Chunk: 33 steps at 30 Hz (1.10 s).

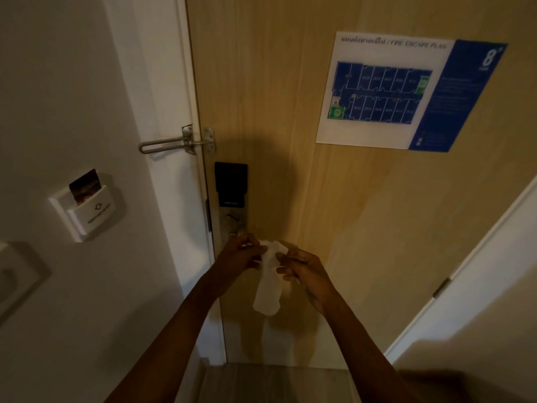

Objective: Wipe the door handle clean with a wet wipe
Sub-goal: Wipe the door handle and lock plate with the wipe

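A white wet wipe (268, 286) hangs in front of the wooden door (290, 112), just below the lock. My left hand (239, 255) pinches its top left corner and my right hand (305, 271) pinches its top right edge. The wipe droops down between them, crumpled at the top. The metal door handle (236, 225) sits on the silver lock plate (223, 216) under a black card reader (231, 178). My left hand covers most of the handle's lever, so only its base shows.
A swing-bar door guard (177, 142) spans frame and door above the lock. A key-card holder (87, 203) with a card is on the left wall. A fire escape plan (406, 91) hangs on the door. A second white door (479, 286) stands at the right.
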Available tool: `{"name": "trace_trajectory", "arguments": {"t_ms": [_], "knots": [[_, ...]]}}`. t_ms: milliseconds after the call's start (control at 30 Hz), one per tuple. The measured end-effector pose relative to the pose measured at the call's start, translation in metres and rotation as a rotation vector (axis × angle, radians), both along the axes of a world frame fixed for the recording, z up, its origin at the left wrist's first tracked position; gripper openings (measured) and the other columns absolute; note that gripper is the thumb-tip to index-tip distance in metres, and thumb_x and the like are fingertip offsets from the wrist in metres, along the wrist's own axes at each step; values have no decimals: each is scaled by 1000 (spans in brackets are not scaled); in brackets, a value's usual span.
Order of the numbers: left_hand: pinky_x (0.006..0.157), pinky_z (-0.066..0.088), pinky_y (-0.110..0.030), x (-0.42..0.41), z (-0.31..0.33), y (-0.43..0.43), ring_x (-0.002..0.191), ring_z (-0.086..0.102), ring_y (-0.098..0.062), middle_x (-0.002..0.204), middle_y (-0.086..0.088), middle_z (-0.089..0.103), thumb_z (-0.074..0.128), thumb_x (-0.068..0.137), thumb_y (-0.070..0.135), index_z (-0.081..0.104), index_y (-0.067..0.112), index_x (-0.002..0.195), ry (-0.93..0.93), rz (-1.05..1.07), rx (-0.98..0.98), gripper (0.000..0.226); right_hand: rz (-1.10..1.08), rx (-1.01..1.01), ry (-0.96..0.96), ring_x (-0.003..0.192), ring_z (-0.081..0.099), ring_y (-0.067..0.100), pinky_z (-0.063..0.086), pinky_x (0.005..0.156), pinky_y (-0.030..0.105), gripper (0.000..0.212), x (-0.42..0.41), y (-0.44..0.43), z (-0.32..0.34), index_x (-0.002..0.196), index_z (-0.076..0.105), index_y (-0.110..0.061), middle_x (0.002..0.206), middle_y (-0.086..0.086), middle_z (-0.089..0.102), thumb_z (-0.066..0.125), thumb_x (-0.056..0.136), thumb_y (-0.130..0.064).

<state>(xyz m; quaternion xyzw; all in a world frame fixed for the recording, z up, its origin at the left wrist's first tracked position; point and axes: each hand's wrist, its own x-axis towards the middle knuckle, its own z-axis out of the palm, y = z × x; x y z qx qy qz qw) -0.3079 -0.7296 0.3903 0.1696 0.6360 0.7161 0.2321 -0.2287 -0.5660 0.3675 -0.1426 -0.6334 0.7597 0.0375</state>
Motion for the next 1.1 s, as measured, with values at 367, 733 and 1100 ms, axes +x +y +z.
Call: {"name": "trace_trajectory", "arguments": {"t_ms": [367, 733, 1100], "knots": [[67, 58, -30, -1, 5, 16, 82, 70, -21, 99, -10, 67, 66, 81, 13, 58, 13, 75, 82, 100, -89, 10, -1, 101, 50, 80, 68, 24, 55, 63, 25, 22, -11, 31, -2, 106, 67, 4, 98, 21, 70, 63, 90, -10], [58, 55, -26, 12, 4, 44, 74, 68, -17, 89, -12, 69, 71, 75, 7, 63, -4, 94, -20, 243, -73, 24, 89, 227, 42, 75, 71, 21, 59, 63, 33, 32, -23, 59, 9, 107, 65, -10, 92, 7, 73, 74, 82, -27], [63, 52, -29, 33, 3, 53, 89, 66, -29, 104, -15, 69, 61, 83, 7, 70, 27, 69, -2, 269, 2, 26, 149, 479, 138, 57, 67, 20, 53, 49, 23, 13, -36, 68, 0, 76, 73, -8, 69, 12, 72, 74, 81, -19]]}}
